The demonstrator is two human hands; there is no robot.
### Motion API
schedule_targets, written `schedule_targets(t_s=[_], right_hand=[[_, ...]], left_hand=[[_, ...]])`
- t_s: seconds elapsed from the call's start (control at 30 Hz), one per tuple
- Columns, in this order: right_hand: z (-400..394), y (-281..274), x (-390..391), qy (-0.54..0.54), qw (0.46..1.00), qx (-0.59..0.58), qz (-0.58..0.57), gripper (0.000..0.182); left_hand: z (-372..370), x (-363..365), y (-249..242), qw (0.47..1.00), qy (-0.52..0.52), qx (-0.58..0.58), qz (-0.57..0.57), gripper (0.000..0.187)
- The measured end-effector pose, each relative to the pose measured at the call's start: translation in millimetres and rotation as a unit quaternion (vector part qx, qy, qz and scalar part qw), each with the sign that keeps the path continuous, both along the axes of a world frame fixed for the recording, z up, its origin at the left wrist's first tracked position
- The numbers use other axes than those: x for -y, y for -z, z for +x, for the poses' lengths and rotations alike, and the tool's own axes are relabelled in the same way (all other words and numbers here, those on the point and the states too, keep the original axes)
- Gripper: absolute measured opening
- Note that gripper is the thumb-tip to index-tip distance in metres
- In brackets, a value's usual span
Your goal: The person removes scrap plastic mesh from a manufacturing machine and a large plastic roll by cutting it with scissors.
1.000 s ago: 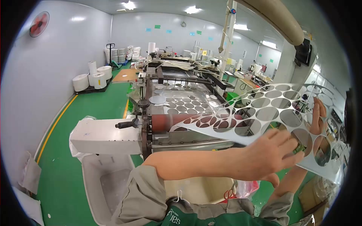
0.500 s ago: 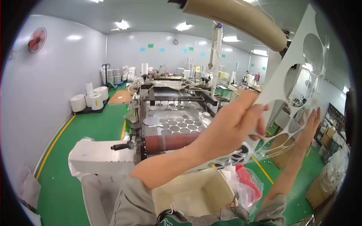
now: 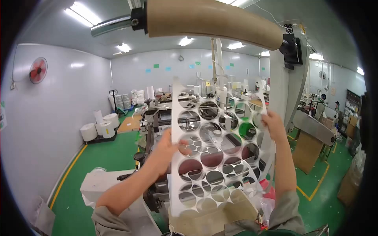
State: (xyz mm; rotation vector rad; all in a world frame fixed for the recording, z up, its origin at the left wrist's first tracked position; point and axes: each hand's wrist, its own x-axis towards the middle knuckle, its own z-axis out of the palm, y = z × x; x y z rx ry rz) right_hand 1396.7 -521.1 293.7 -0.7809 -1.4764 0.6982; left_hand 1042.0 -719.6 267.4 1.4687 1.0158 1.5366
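Head view: both hands hold up a white sheet punched with rows of round holes point(image 3: 214, 157), upright before the camera. Left hand point(image 3: 165, 151) pinches its left edge, fingers closed on the sheet; right hand point(image 3: 272, 124) grips the upper right edge. Overhead runs a brown cardboard tube point(image 3: 212, 19); a red roller machine point(image 3: 153, 157) shows behind the sheet.

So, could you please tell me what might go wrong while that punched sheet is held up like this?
The punched sheet is mostly holes with thin webs between them, so it could tear where the left hand and right hand pinch its edges. It also hangs in front of the machine, partly blocking the view. Its lower end may snag on the cardboard box.
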Motion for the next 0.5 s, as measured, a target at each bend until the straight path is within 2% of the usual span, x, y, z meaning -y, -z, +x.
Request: schedule_targets(t_s=[0.07,0.1,0.13,0.17,0.2,0.23,0.3,0.37,0.43,0.47,0.5], right_hand=[[-19.6,-46.2,-29.5,0.021,0.997,0.024,0.064,0.016],[-31.5,-73.1,-38.9,0.049,0.995,0.034,0.081,0.017],[-42.0,-99.6,-46.7,0.163,0.97,0.05,0.172,0.017],[-51.7,-119.9,-48.2,0.275,0.924,0.063,0.259,0.018],[-58.3,-135.1,-29.3,0.301,0.889,0.008,0.344,0.019],[-60.0,-154.2,0.4,0.324,0.844,-0.044,0.425,0.02],[-54.2,-187.0,55.3,0.332,0.784,-0.08,0.519,0.022],[-37.4,-241.4,51.1,0.383,0.715,-0.089,0.579,0.023],[-16.4,-307.4,20.6,0.367,0.8,-0.008,0.474,0.034],[-11.0,-327.4,16.2,0.366,0.802,-0.011,0.473,0.034],[-4.1,-345.3,16.7,0.258,0.913,-0.002,0.317,0.038]], left_hand=[[-21.9,-40.8,-35.4,0.996,-0.07,0.024,0.043,0.045],[-30.8,-63.6,-65.2,0.992,-0.122,0.001,0.026,0.045],[-32.9,-68.1,-93.7,0.992,-0.105,0.008,0.065,0.052],[-46.9,-91.9,-115.9,0.985,-0.131,0.008,0.116,0.054],[-41.8,-96.8,-143.6,0.97,-0.194,0.011,0.147,0.052],[-43.3,-100.7,-164.7,0.965,-0.177,0.03,0.191,0.048],[-53.4,-108.9,-202.7,0.951,-0.178,-0.009,0.253,0.043],[-48.6,-106.8,-224.0,0.943,-0.135,0.044,0.301,0.038],[-61.5,-113.3,-230.6,0.939,-0.103,0.06,0.322,0.028],[-60.4,-111.8,-228.1,0.937,-0.098,0.079,0.325,0.027],[-58.8,-111.3,-226.7,0.935,-0.093,0.099,0.327,0.026]])
